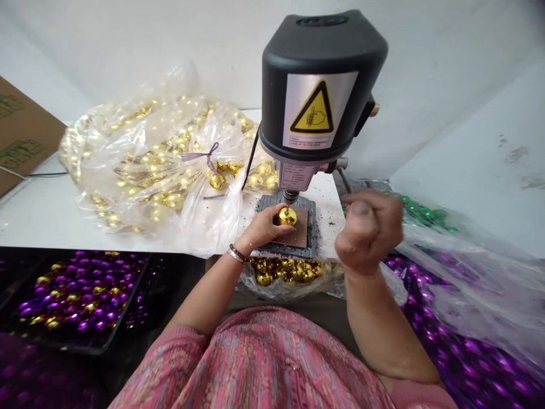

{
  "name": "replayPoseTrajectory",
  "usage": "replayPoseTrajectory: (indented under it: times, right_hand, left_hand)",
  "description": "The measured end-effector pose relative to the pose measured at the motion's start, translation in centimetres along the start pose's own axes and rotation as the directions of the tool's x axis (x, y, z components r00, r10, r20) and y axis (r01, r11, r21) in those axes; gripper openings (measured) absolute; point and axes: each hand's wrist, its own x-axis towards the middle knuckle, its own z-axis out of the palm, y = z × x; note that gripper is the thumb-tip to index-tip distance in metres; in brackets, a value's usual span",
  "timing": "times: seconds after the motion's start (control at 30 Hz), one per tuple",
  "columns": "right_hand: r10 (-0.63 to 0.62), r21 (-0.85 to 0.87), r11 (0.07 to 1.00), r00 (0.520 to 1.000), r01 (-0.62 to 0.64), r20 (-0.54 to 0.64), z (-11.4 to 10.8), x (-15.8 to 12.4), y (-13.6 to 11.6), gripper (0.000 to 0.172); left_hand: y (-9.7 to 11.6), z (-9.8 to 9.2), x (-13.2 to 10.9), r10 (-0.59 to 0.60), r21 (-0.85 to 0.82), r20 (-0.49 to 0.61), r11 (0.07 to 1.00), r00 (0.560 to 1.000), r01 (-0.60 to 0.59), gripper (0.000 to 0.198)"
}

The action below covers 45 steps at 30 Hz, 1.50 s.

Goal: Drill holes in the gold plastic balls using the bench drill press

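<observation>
Gold bauble (pixel 287 216) sitting on a brown pad (pixel 300 234) over a dark base plate (pixel 267 203), right under the tip of a bench drill (pixel 319 96), gripped from the side by the left hand (pixel 264 227). Right hand (pixel 368 230) raised beside the drill, curled shut and blurred, anything inside hidden. Plastic bag of gold baubles (pixel 140 170) heaped on the tabletop (pixel 327 210) behind. Main risks, by judgement: slick round bauble rolling out from under the tip, dented by off-centre pressure, or left fingers caught too near the drill.
</observation>
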Motion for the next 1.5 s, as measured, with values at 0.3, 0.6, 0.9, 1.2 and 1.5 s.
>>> replayPoseTrajectory:
  times: [0.3,0.6,0.9,1.2,1.5]
  right_hand:
    - [0.212,0.075,0.974,0.977,-0.213,0.028,-0.5,3.9,-2.0,0.032]
    - [0.284,0.095,0.954,0.959,-0.283,0.010,-0.3,3.3,-1.9,0.038]
    - [0.264,0.042,0.963,0.964,-0.265,0.035,-0.9,2.2,-1.3,0.030]
    - [0.238,0.019,0.971,0.969,-0.240,0.066,-1.0,1.9,-1.7,0.025]
    - [0.242,0.065,0.967,0.969,-0.245,0.049,-0.5,1.3,-1.2,0.024]
  left_hand:
    - [-0.9,-3.7,-6.9,0.014,0.059,0.292,0.998,0.956,-0.033,0.061]
    - [-1.3,-9.0,-6.2,-0.051,0.033,-0.284,0.997,0.957,0.063,0.037]
    - [-6.6,-14.2,5.4,-0.201,0.527,-0.446,0.729,0.872,0.437,0.039]
    - [-7.0,-13.6,4.7,-0.195,0.512,-0.436,0.749,0.878,0.421,0.046]
    - [-1.2,-12.4,-4.7,-0.131,-0.384,-0.404,0.923,0.905,-0.038,0.048]
